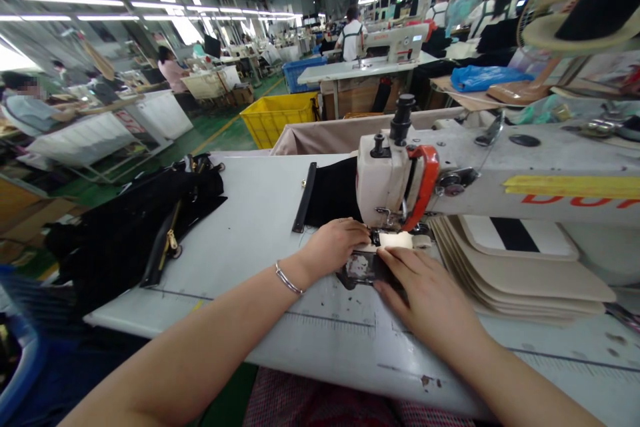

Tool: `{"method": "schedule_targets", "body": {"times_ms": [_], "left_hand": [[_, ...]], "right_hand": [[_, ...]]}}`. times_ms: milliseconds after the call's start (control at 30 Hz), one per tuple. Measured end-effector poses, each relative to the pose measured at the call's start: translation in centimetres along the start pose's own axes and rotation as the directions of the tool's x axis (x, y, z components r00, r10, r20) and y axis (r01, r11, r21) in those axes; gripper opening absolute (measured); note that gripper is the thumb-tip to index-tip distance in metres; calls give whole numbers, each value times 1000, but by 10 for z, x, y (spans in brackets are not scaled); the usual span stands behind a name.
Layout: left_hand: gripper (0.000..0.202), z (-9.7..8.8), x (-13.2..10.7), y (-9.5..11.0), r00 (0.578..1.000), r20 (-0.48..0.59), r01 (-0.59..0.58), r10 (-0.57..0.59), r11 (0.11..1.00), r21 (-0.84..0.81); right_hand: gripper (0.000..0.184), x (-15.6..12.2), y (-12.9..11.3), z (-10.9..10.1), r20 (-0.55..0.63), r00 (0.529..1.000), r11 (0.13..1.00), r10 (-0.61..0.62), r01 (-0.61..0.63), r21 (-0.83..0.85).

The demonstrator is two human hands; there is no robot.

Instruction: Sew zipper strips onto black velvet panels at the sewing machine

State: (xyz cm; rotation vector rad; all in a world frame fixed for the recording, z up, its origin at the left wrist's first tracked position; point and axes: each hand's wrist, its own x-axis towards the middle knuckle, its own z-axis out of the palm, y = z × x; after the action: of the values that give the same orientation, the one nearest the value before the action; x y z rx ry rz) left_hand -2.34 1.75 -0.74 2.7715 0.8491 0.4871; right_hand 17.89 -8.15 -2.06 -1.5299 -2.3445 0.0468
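A white sewing machine [400, 173] with an orange guard stands on the white worktable [260, 240]. My left hand [333, 247], with a thin bracelet on the wrist, lies with fingers curled on a small cream and black piece [395, 241] right by the needle. My right hand [423, 293] rests flat on the near side of the same piece, fingers stretched toward the presser foot. A black panel [330, 193] with a stiff black strip lies behind the needle.
A heap of black bag parts with zippers [140, 233] lies at the table's left end. A stack of cream panels [520, 273] sits under the machine arm at right. Yellow bin [277, 117], other machines and people stand farther back.
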Motion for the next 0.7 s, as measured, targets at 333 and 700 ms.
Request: {"method": "schedule_targets", "body": {"times_ms": [333, 700], "left_hand": [[26, 5, 4, -5, 996, -75, 42, -42, 999, 6], [23, 9, 2, -7, 991, -114, 66, -71, 997, -48]], "right_hand": [[48, 6, 3, 6, -41, 999, 1000, 20, -21, -14], [47, 5, 0, 10, -60, 998, 999, 32, -32, -9]]}}
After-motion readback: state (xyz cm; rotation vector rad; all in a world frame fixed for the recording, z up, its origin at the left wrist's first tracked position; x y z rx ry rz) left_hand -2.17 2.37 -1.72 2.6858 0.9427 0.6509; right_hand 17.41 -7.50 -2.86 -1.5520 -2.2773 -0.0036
